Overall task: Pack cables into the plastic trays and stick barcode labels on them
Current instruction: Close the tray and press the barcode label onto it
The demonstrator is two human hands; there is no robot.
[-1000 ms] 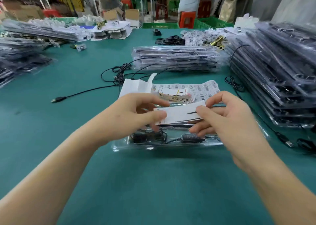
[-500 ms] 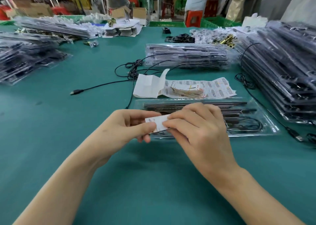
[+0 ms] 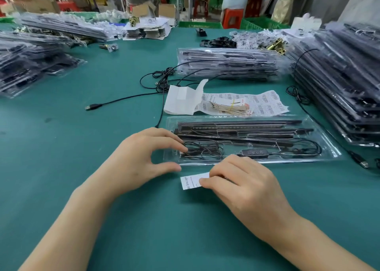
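A clear plastic tray [image 3: 327, 147] lies across the green mat, holding black light bars, a coiled black cable [image 3: 205, 149] and an inline controller [image 3: 255, 152]. My left hand [image 3: 141, 157] is at the tray's left end, fingers bent in a C, fingertips touching the tray by the coil, thumb apart and holding nothing. My right hand [image 3: 246, 190] pinches a white printed label [image 3: 191, 182] just in front of the tray's near edge, low over the mat. Behind the tray lie sheets of barcode labels [image 3: 265, 104].
White backing paper [image 3: 181, 100] and a bundle of tan strips [image 3: 232, 108] lie by the label sheets. Stacks of packed trays stand at the right [image 3: 339, 81], centre back [image 3: 228, 65] and left [image 3: 30, 65]. A loose black USB cable [image 3: 123, 100] runs across the mat.
My left hand has let go of the label and moved to the tray's left end. My right hand alone now holds the label, brought down in front of the tray.
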